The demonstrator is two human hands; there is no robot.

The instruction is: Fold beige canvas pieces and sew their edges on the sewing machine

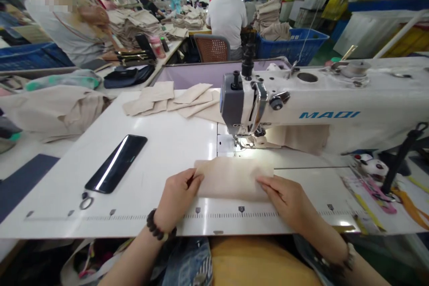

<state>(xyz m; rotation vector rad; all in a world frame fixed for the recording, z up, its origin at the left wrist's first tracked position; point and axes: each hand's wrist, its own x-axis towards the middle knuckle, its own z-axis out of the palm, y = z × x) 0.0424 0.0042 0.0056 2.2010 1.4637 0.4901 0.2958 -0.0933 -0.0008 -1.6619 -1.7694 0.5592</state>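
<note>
Both hands pinch a beige rectangular fabric piece (233, 178) flat: left hand (177, 199) grasping its left edge, right hand (284, 199) its right, squaring it just before the white sewing machine (328, 107) needle.

Fingers (266, 183) cover near corners of the cloth piece (231, 178) (sewing machine (321, 111) cropped rightward).

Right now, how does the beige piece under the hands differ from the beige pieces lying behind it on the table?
The near piece is single and lies square before the sewing machine; the far pieces are several, overlapping at angles. The near piece is held, left hand pinching its edge, right hand flat on it; the far pieces lie untouched. Both are beige cloth.
</note>
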